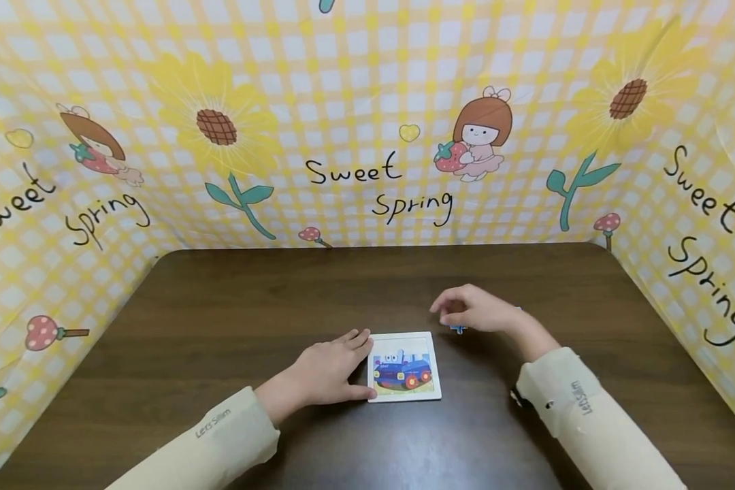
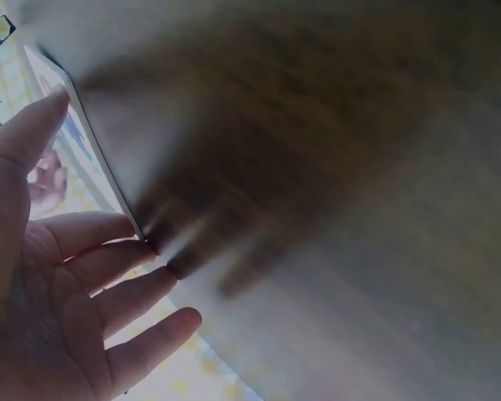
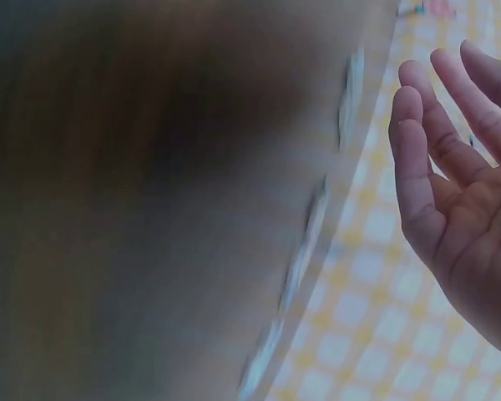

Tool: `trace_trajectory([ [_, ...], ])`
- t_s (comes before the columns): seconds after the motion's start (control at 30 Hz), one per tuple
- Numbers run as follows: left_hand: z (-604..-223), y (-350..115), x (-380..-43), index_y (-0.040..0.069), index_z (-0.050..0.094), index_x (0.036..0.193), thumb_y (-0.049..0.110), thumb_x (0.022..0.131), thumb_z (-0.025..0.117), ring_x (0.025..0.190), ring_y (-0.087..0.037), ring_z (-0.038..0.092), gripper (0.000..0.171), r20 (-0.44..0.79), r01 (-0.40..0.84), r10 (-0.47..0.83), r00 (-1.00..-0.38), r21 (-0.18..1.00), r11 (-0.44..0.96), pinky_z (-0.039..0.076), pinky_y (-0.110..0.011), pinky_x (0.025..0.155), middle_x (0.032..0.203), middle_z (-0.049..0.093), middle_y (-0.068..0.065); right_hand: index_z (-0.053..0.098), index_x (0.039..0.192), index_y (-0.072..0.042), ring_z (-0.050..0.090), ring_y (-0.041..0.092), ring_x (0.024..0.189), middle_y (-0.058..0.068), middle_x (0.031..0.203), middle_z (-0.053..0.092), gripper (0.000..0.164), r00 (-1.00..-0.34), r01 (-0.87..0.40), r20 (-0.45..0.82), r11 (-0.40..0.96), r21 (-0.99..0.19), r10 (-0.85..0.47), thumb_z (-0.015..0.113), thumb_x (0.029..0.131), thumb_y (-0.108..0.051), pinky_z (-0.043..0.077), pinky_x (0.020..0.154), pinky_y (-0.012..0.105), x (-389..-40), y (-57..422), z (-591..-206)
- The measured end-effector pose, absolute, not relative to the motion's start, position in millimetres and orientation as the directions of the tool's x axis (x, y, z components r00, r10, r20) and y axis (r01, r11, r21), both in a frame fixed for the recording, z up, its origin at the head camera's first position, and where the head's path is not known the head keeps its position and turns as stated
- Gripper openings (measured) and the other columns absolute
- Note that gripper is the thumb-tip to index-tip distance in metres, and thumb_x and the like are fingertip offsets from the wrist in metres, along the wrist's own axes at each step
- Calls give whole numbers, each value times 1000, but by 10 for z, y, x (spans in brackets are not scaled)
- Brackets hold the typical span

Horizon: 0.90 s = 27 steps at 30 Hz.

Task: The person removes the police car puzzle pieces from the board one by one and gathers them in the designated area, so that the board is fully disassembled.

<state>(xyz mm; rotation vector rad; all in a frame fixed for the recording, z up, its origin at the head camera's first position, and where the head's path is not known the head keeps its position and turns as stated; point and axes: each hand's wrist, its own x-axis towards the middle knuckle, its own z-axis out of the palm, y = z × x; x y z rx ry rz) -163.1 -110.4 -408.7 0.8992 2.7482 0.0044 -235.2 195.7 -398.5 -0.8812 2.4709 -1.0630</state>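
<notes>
The left hand (image 1: 327, 369), fingers straight, touches only the left side of the puzzle (image 1: 403, 373) on the table (image 1: 294, 292), so pressing from the loosely bent, empty right hand (image 1: 479, 309) could skid it.

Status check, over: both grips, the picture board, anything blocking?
Left grip touching picture board, left side. Right grip empty, near loose blue piece. Board flat on table. Head view: right grip partly hides piece.

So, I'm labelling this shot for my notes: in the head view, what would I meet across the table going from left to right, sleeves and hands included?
Left sleeve, left hand, white-framed vehicle picture, right hand, right sleeve.
</notes>
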Motion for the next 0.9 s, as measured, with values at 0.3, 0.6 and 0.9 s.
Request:
trace_trajectory([
  [0.3, -4102, -1110, -1602, 7, 45, 149, 67, 85, 63, 145, -28, 41, 89, -230, 586, 588, -775, 89, 806, 47, -46, 106, 158, 39, -10, 72, 112, -3, 55, 9, 79, 3, 90, 68, 19, -679, -467, -102, 535, -704, -727, 64, 95, -7, 49, 75, 24, -2272, 1395, -4077],
  [0.6, -4067, -1096, -1612, 8, 46, 149, 69, 84, 62, 144, -28, 42, 90, -239, 581, 579, -780, 69, 811, 49, -47, 104, 158, 40, -10, 75, 104, -4, 51, 6, 78, 2, 91, 66, 14, -617, -543, -125, 535, -647, -777, 68, 92, -8, 46, 75, 21, -2199, 1137, -4011],
  [0.9, -4037, -1113, -1637, 9, 48, 148, 68, 84, 64, 144, -28, 43, 89, -233, 582, 578, -782, 60, 811, 49, -46, 104, 157, 42, -10, 75, 99, -6, 52, 7, 79, 3, 92, 63, 9, -622, -534, -172, 574, -620, -764, 71, 90, -8, 47, 76, 21, -2120, 1035, -3999],
])
